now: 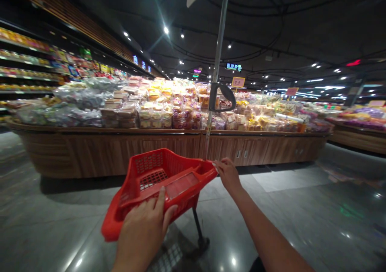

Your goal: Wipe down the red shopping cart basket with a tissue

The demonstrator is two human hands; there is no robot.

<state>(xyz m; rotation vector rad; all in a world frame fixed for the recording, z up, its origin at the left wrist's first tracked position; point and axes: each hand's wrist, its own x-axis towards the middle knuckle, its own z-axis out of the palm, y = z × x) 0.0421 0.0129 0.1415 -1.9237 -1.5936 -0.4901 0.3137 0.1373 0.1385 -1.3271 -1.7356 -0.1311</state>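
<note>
A red plastic shopping cart [144, 175] with a mesh basket stands in front of me on the glossy floor. My left hand [144, 227] is wrapped over the near rim of the cart, fingers curled on the handle bar. My right hand [227, 175] grips the cart's right corner, where a tall metal pole [217, 62] rises from the cart. The basket looks empty.
A long wooden display island [169, 147] piled with several packaged breads and pastries [169, 107] runs across ahead. Shelves of goods [27, 62] line the left wall. Another wooden display [358, 139] stands at the right. Grey tiled floor surrounds the cart.
</note>
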